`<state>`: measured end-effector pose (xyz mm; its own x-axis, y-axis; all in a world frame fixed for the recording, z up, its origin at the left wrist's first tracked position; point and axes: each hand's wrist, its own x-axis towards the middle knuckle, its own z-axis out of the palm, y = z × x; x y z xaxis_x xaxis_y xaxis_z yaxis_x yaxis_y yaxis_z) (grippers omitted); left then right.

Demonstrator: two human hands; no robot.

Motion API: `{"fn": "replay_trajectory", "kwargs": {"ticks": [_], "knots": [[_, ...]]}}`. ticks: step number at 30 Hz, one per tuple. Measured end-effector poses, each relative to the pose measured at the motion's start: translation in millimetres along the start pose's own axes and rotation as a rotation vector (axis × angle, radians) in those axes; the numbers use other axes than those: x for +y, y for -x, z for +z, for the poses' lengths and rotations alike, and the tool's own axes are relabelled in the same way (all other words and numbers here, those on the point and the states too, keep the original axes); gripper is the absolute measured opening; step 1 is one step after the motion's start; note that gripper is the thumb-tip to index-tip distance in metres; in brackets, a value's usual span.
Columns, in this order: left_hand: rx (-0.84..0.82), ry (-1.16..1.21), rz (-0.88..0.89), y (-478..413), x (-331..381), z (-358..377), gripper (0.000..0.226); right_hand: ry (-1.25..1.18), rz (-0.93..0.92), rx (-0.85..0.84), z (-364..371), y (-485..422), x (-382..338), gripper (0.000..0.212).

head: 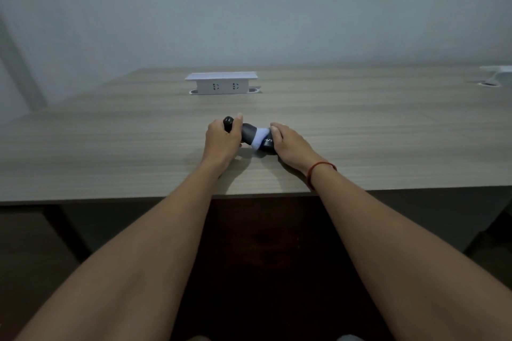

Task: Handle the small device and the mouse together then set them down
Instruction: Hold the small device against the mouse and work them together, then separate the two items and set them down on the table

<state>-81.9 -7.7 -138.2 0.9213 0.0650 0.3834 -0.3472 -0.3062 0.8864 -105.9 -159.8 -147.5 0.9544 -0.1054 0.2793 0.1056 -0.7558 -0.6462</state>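
I see both hands out over the wooden table [110,147], working close together near its front edge; the left hand [221,141] is curled around a small black device [228,122], whose rounded top pokes out above the knuckles, so the grasp looks firm enough to steady it; the right hand [288,144] lies over the dark mouse [257,138], fingers clasping its far side, with a pale band showing across its body; the two items sit touching or nearly so, which I judge suits handling them as a pair; whether the mouse rests on the table I cannot tell; a white socket box [221,83] stands well behind, clear of the work
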Motion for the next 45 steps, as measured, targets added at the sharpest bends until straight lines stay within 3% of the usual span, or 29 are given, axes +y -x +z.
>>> {"fn": "replay_trajectory", "kwargs": {"ticks": [7, 12, 16, 21, 26, 30, 32, 36, 41, 45], "knots": [[0.098, -0.130, -0.059, 0, -1, 16, 0.040, -0.005, -0.006, -0.019, -2, 8, -6, 0.041], [0.159, 0.121, -0.123, -1, 10, 25, 0.032, -0.019, -0.031, 0.002, 1, 5, -5, 0.036], [0.211, -0.274, -0.205, 2, 11, 32, 0.037, 0.005, -0.019, 0.019, 4, 3, -1, 0.034], [0.170, -0.100, -0.018, 2, 13, 32, 0.033, 0.054, 0.017, 0.064, 7, -5, 3, 0.033], [0.167, -0.308, -0.079, 5, 10, 32, 0.034, 0.068, 0.025, 0.066, 8, -5, 5, 0.030], [0.160, -0.038, 0.043, 7, 14, 29, 0.030, 0.059, 0.022, 0.075, 9, -8, 7, 0.029], [0.170, -0.065, 0.051, 9, 16, 29, 0.029, 0.061, 0.027, 0.069, 8, -7, 6, 0.029], [0.179, -0.236, -0.113, 9, 13, 30, 0.033, 0.053, 0.021, 0.063, 6, -7, 6, 0.028], [0.148, -0.104, 0.094, 10, 14, 30, 0.031, -0.062, 0.053, 0.025, 0, -12, 5, 0.025], [0.162, -0.303, -0.032, 10, 12, 32, 0.034, -0.090, 0.073, -0.001, 0, -8, 4, 0.028]]}}
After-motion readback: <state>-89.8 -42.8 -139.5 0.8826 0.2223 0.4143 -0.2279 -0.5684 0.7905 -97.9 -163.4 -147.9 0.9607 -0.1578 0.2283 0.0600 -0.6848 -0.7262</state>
